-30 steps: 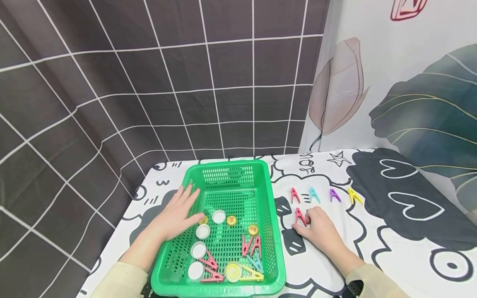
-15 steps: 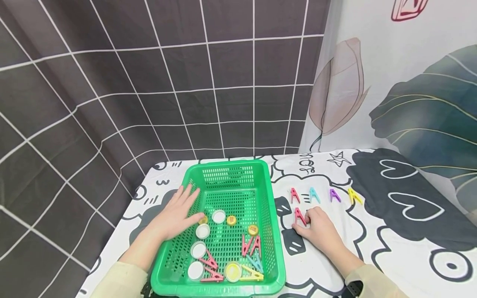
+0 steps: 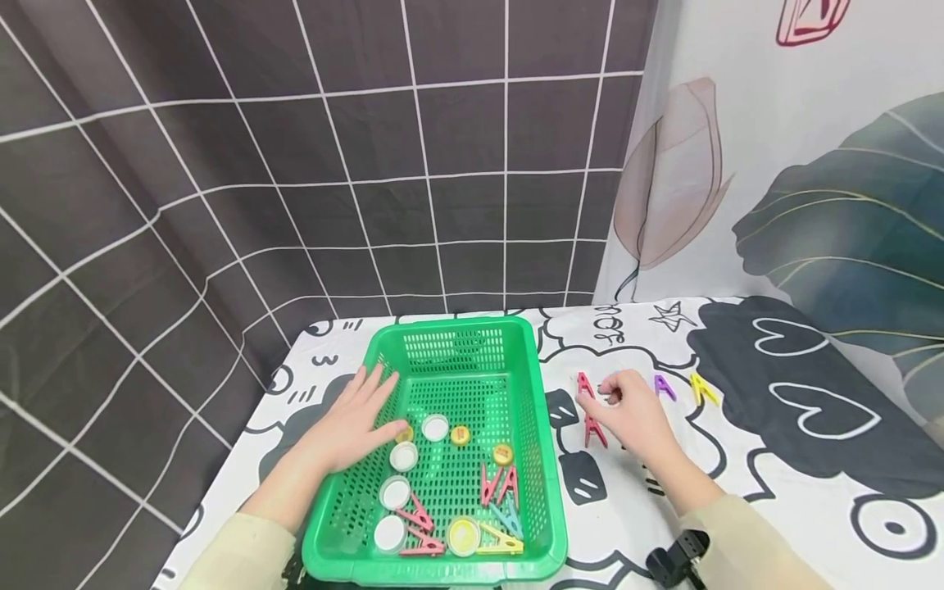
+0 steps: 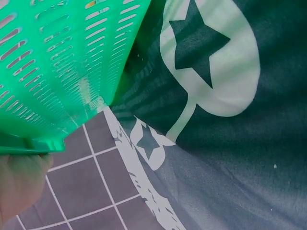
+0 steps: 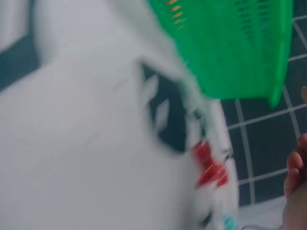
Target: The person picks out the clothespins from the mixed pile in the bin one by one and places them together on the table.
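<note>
Lying just beside the right hand [image 3: 636, 416]: two red clothespins [image 3: 594, 432].

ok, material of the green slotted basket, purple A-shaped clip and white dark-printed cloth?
Green slotted basket: likely moulded plastic, semi-gloss; even colour, bright highlights.
Purple A-shaped clip: probably hard plastic, judging by its solid colour; too small to judge finish.
White dark-printed cloth: looks like fabric, matte, soft folds in the left wrist view; fibre unclear.
</note>
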A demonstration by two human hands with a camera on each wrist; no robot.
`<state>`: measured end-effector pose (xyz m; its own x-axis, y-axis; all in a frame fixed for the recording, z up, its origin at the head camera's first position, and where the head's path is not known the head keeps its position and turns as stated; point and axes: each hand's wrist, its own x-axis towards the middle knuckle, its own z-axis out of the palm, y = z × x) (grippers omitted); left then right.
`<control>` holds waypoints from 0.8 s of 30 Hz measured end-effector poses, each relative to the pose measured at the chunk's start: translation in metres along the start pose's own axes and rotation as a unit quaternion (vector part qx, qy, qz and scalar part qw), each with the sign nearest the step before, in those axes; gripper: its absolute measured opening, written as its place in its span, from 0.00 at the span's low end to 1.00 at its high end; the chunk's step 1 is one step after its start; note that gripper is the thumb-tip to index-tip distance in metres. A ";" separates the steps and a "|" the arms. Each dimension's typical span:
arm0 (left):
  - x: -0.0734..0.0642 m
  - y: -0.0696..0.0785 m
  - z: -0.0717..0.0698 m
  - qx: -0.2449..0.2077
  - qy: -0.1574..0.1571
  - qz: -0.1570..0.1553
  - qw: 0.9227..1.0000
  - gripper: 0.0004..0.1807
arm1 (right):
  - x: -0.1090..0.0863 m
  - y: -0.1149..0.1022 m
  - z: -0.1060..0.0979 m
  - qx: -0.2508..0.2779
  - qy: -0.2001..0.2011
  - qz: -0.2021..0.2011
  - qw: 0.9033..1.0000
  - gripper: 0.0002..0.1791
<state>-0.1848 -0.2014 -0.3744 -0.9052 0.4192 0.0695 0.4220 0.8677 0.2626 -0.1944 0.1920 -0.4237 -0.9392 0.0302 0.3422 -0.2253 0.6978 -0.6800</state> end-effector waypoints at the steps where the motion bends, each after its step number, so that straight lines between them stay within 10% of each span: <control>1: 0.000 0.000 0.000 -0.001 0.000 0.000 1.000 0.44 | 0.003 -0.006 0.000 0.012 -0.006 -0.011 1.000 0.17; 11: 0.001 -0.001 0.001 0.001 -0.001 0.000 1.000 0.44 | 0.030 -0.074 0.000 0.085 -0.150 -0.130 0.976 0.13; 24: 0.003 -0.003 0.003 0.006 -0.004 -0.003 1.000 0.44 | 0.052 -0.156 0.032 0.099 -0.259 -0.167 0.946 0.14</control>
<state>-0.1883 -0.2018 -0.3779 -0.9075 0.4156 0.0604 0.4168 0.8734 0.2520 -0.2165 0.0624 -0.3205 -0.7968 -0.5586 0.2306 -0.5278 0.4574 -0.7157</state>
